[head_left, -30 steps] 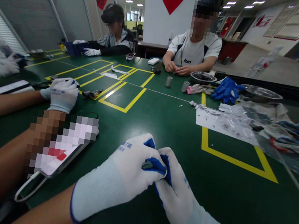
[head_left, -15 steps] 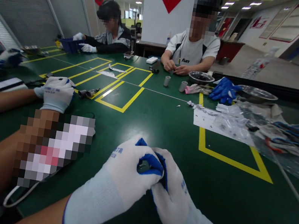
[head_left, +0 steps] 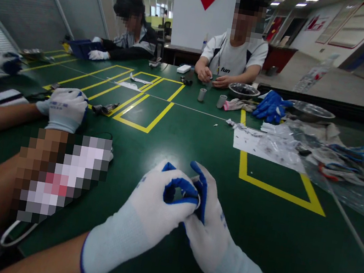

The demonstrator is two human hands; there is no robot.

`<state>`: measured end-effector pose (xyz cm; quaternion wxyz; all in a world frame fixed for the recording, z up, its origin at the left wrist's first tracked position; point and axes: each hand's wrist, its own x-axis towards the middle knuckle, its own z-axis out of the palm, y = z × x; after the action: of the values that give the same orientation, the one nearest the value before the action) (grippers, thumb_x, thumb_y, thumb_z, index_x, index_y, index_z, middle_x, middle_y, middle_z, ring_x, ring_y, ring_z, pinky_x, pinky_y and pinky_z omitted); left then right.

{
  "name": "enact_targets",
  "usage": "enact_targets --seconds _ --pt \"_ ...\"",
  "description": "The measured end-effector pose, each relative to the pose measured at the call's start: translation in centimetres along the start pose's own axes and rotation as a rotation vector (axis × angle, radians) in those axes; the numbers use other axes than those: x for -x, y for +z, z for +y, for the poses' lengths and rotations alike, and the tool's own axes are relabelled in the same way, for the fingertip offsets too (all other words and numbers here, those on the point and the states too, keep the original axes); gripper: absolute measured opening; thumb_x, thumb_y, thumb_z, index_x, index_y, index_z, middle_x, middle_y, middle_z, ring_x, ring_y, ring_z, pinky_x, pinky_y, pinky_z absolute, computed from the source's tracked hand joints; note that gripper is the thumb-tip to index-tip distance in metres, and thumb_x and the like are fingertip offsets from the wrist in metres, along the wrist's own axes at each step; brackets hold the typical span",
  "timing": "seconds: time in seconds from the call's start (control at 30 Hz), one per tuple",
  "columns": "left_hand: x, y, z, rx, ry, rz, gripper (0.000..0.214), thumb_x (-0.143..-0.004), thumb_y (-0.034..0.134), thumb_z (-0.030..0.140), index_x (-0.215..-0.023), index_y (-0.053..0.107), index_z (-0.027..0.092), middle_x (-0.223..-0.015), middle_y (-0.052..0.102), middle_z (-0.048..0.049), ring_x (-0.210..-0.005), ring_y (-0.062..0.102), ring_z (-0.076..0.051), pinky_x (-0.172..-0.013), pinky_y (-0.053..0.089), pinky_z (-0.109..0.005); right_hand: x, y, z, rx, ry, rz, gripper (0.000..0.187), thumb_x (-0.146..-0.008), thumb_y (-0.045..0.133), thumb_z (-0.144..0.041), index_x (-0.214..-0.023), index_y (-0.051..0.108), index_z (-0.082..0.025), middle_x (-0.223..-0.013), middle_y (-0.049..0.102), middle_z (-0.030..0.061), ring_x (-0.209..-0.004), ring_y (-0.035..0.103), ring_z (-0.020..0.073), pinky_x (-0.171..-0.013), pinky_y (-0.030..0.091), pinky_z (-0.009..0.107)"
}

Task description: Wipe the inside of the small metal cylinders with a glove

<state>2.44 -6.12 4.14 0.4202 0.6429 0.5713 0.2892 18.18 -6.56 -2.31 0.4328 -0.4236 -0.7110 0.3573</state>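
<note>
My left hand (head_left: 167, 199), in a white glove with blue palm coating, is closed, with thumb and forefinger curled into a ring and their tips pressed together. Against those tips rests my right hand (head_left: 208, 220), gloved the same way, its thumb and fingers bent around the meeting point and one finger lifted. Whatever sits between the fingertips is hidden by the gloves. Both hands are just above the green table (head_left: 149, 163), near its front edge.
A power strip (head_left: 66, 178) lies to the left, beside a co-worker's gloved hand (head_left: 67, 110). Small metal cylinders (head_left: 202, 94), blue gloves (head_left: 272, 106) and a metal bowl (head_left: 244, 90) stand further back. White paper (head_left: 267, 148) with small bits and plastic bags is at right.
My right hand's fingers have straightened and lifted a little off the left hand. The left hand's finger ring looks slightly wider. The view has shifted slightly.
</note>
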Motion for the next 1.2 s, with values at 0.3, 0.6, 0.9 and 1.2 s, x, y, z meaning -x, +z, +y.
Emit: enact_targets --seconds 0.3,0.6,0.9,1.2 --pt "0.0 -0.2 -0.5 -0.025 0.134 -0.032 0.012 -0.093 0.077 0.031 -0.085 0.082 0.023 -0.089 0.069 -0.0005 -0.084 0.068 -0.018 -0.076 0.057 -0.028 0.0 0.3 0.6 -0.059 0.078 0.011 0.06 -0.101 0.053 -0.028 -0.159 0.036 -0.027 -0.139 0.065 0.0139 -0.128 0.066 0.0337 -0.107 0.056 0.063" --pt "-0.3 -0.4 0.4 0.069 -0.005 -0.066 0.008 -0.088 0.077 0.023 -0.081 0.077 0.02 -0.082 0.072 0.0025 -0.073 0.07 -0.017 -0.07 0.058 -0.03 0.5 0.7 1.1 0.038 0.126 0.001 0.061 -0.101 0.054 -0.03 -0.16 0.038 -0.028 -0.139 0.062 0.0144 -0.126 0.063 0.0345 -0.108 0.054 0.064" --pt "0.3 0.1 -0.8 -0.117 0.169 0.04 0.011 -0.093 0.074 0.028 -0.089 0.083 0.024 -0.095 0.075 -0.0024 -0.09 0.073 -0.022 -0.089 0.06 -0.037 0.4 0.8 1.1 0.063 0.09 0.0 0.057 -0.102 0.052 -0.028 -0.158 0.041 -0.029 -0.126 0.066 0.0116 -0.113 0.068 0.0317 -0.102 0.058 0.06" --pt "0.3 -0.5 0.1 0.015 -0.002 -0.089 0.012 -0.092 0.072 0.022 -0.082 0.078 0.02 -0.084 0.073 0.0017 -0.074 0.07 -0.016 -0.071 0.059 -0.028 0.7 0.6 1.2 0.074 0.057 -0.02 0.062 -0.1 0.054 -0.024 -0.159 0.038 -0.031 -0.136 0.065 0.0109 -0.124 0.066 0.0329 -0.109 0.055 0.061"
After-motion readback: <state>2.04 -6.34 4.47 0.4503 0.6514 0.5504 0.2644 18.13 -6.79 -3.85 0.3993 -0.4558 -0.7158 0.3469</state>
